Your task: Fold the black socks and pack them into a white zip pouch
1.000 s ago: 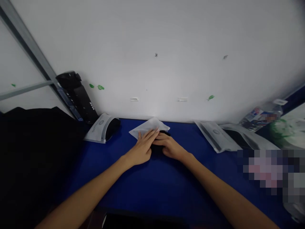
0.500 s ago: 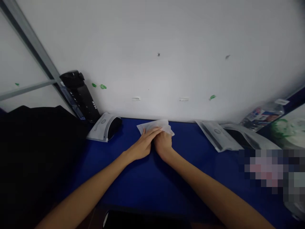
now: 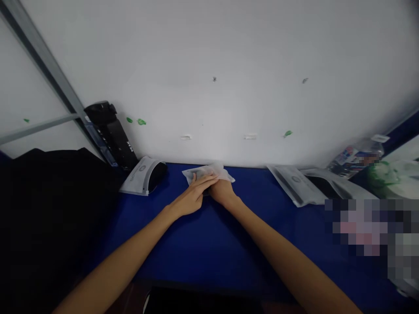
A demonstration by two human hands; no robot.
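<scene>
A frosted white zip pouch (image 3: 216,168) lies near the wall on the blue table. Over its upper side rests my left hand (image 3: 194,196), fingers stretched out flat and thumb raised. My right hand (image 3: 223,190) reaches into the pouch as far as the wrist, so its fingers are hidden and what they hold, if anything, does not show. Something dark shows beneath the left fingers, too covered to name.
At the left stand a black drink bottle (image 3: 113,139) and a printed zip pouch (image 3: 137,178) with dark contents. Further right lie another printed pouch (image 3: 293,185), an open pouch (image 3: 347,185) and a clear plastic bottle (image 3: 360,157). Black cloth (image 3: 55,218) covers the left side.
My right hand has gone deeper into the pouch, whose film now covers its fingers. My left hand stays on top, slightly further left in the picture. The view has shifted slightly.
</scene>
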